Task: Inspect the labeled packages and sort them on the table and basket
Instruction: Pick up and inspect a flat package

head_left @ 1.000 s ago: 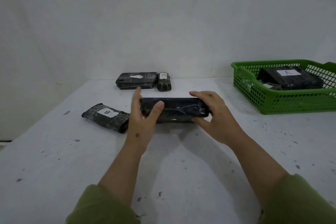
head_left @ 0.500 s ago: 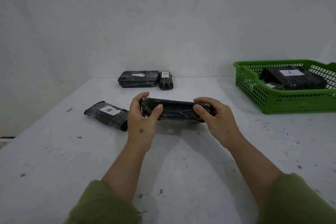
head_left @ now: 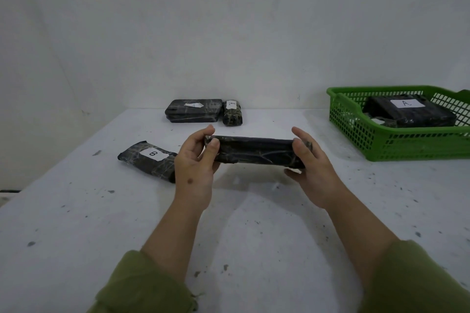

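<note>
Flanking hands (head_left: 256,160): B package (head_left: 148,161) left, basket (head_left: 356,132) right.

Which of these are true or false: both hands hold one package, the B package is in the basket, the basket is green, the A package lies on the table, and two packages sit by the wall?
1. The left hand and right hand hold one black package. True.
2. The B package is in the basket. False: it lies on the table.
3. The basket is green. True.
4. The A package lies on the table. False: it is in the basket.
5. Two packages sit by the wall. True.
</note>
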### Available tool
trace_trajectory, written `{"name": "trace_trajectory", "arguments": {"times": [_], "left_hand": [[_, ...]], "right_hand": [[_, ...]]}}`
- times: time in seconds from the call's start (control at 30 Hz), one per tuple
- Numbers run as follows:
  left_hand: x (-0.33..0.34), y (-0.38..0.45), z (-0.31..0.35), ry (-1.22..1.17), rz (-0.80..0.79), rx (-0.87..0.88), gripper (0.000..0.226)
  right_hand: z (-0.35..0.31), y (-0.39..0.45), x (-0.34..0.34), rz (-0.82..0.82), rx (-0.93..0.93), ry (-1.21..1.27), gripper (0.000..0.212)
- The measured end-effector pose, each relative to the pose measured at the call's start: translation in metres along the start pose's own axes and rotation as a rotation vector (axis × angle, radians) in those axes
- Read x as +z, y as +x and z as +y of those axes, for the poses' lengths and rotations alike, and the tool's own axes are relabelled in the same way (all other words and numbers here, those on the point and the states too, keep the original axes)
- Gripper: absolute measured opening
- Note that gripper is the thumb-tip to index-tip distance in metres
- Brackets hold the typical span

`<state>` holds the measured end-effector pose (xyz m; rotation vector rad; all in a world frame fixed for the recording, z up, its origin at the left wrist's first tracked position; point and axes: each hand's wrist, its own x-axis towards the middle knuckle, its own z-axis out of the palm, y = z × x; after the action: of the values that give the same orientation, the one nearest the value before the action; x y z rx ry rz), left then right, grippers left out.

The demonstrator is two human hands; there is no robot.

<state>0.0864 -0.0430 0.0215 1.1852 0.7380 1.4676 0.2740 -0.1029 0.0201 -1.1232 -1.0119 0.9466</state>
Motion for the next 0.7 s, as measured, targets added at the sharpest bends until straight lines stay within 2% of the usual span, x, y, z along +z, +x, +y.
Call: {"name": "trace_trajectory", "arguments": {"times": [0.17,0.23,0.3,0.37,0.43,0.53,0.7], "left_hand": [[0.002,-0.001,-0.002,0.030,0.011,-0.034,0.022],[0.005,-0.003,-0.007,0.204,0.045,0.013,0.035],[0.009,-0.010,-0.009,0.424,0.038,0.132,0.053],[0.015,-0.016,-0.012,0.543,-0.073,0.233,0.067],[0.022,-0.022,-0.016,0.594,-0.225,0.192,0.082],[0.025,-0.023,-0.017,0.512,-0.267,0.025,0.092],[0.018,-0.017,-0.013,0.337,-0.239,-0.041,0.081]], "right_hand": [[-0.004,0.002,0.003,0.132,-0.063,0.022,0.052],[0.000,0.004,0.007,0.226,-0.091,-0.035,0.053],[0.001,0.004,0.013,0.320,-0.119,-0.112,0.055],[0.003,0.004,0.016,0.359,-0.119,-0.230,0.073],[0.002,0.002,0.019,0.311,-0.115,-0.349,0.082],[-0.002,-0.003,0.027,0.171,-0.167,-0.346,0.068],[0.000,-0.002,0.026,0.211,-0.182,-0.137,0.076]]}}
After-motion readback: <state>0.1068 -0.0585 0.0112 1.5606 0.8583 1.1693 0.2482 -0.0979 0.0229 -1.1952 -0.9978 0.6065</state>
